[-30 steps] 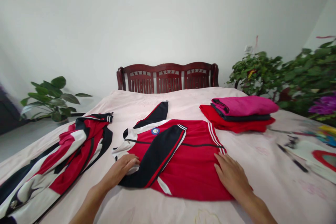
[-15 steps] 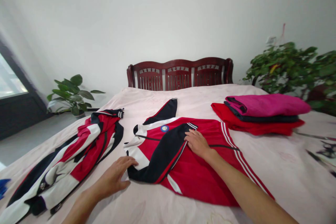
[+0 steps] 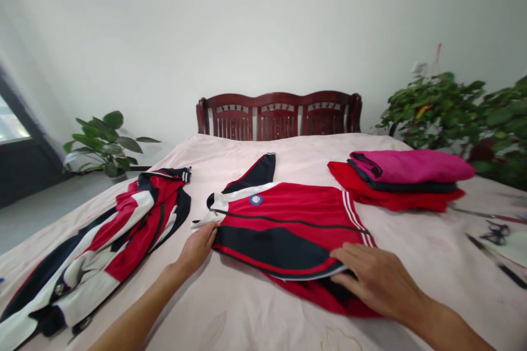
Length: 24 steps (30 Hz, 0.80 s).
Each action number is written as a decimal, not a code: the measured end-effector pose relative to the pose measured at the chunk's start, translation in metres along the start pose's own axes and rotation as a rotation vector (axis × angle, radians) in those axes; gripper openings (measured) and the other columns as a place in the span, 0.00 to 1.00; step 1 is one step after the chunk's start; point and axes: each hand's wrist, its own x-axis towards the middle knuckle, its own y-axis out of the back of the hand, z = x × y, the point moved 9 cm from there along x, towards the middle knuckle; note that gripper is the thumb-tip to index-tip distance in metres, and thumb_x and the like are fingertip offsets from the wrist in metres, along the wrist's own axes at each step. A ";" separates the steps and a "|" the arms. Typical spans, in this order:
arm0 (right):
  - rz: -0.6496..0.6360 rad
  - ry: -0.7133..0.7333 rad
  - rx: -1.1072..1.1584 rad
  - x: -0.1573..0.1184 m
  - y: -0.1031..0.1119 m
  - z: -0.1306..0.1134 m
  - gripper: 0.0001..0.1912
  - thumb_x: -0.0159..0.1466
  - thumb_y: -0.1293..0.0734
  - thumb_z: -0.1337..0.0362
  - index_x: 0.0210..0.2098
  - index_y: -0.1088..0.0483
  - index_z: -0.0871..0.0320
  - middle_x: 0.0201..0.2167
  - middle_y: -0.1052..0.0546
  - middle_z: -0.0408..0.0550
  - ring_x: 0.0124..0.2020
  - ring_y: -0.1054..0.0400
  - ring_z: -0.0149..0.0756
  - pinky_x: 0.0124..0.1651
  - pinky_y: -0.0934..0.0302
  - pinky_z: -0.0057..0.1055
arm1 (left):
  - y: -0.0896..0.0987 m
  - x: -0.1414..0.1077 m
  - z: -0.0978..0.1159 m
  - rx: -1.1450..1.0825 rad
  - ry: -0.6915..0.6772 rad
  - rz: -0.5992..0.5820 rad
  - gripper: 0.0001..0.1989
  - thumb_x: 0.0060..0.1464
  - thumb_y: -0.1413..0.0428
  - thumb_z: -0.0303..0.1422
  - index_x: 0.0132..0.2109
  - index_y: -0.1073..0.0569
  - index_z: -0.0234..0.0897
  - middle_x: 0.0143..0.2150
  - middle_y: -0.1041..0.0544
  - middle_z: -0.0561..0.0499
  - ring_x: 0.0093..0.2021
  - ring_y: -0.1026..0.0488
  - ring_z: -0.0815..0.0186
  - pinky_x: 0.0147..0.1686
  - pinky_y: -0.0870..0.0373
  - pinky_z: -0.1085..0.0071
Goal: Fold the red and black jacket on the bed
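Note:
A red, navy and white jacket [image 3: 296, 203] lies on the bed, its collar to the left and striped hem to the right. My left hand [image 3: 200, 244] pinches the jacket at the shoulder beside the white collar. Near the lower hem, my right hand [image 3: 370, 274] is closed on the folded-over navy sleeve [image 3: 272, 247], whose cuff is hidden by the fingers. The other navy sleeve [image 3: 255, 173] stretches away toward the headboard.
A crumpled jacket [image 3: 135, 230] lies at the left. Folded pink, navy and red clothes [image 3: 411, 167] are stacked at the right, with glasses [image 3: 496, 232] and a dark pen-like object [image 3: 498, 260] nearby. Behind stands a wooden headboard [image 3: 278, 115], with plants on both sides.
The near sleeve has moved from a bent position across the chest to lie along the jacket's near side. My right hand came nearer and took hold; my left hand closed on the shoulder.

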 end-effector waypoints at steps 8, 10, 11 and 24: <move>-0.063 -0.151 -0.206 -0.084 -0.047 0.001 0.26 0.48 0.33 0.75 0.46 0.27 0.51 0.43 0.21 0.49 0.42 0.26 0.47 0.46 0.33 0.42 | 0.002 -0.012 0.032 -0.037 -0.196 -0.187 0.15 0.58 0.44 0.45 0.46 0.27 0.40 0.43 0.22 0.47 0.44 0.26 0.58 0.45 0.30 0.64; -0.068 -0.159 -0.199 -0.085 -0.050 0.007 0.26 0.47 0.34 0.77 0.44 0.26 0.51 0.42 0.20 0.48 0.43 0.26 0.46 0.48 0.33 0.42 | 0.004 -0.014 0.040 -0.035 -0.250 -0.210 0.13 0.60 0.45 0.45 0.42 0.26 0.40 0.40 0.22 0.48 0.42 0.26 0.59 0.45 0.31 0.65; -0.079 -0.163 -0.182 -0.083 -0.049 0.012 0.26 0.48 0.34 0.77 0.44 0.26 0.50 0.42 0.20 0.47 0.43 0.26 0.45 0.47 0.33 0.41 | 0.005 -0.014 0.041 -0.055 -0.249 -0.211 0.13 0.62 0.47 0.44 0.40 0.26 0.40 0.38 0.23 0.49 0.41 0.27 0.60 0.44 0.31 0.66; -0.275 -0.258 -0.174 0.052 -0.054 0.113 0.17 0.61 0.39 0.75 0.41 0.22 0.54 0.40 0.20 0.50 0.43 0.27 0.39 0.44 0.39 0.32 | 0.000 0.036 0.006 0.045 0.102 -0.048 0.17 0.67 0.58 0.40 0.42 0.26 0.42 0.38 0.20 0.49 0.41 0.23 0.60 0.43 0.30 0.67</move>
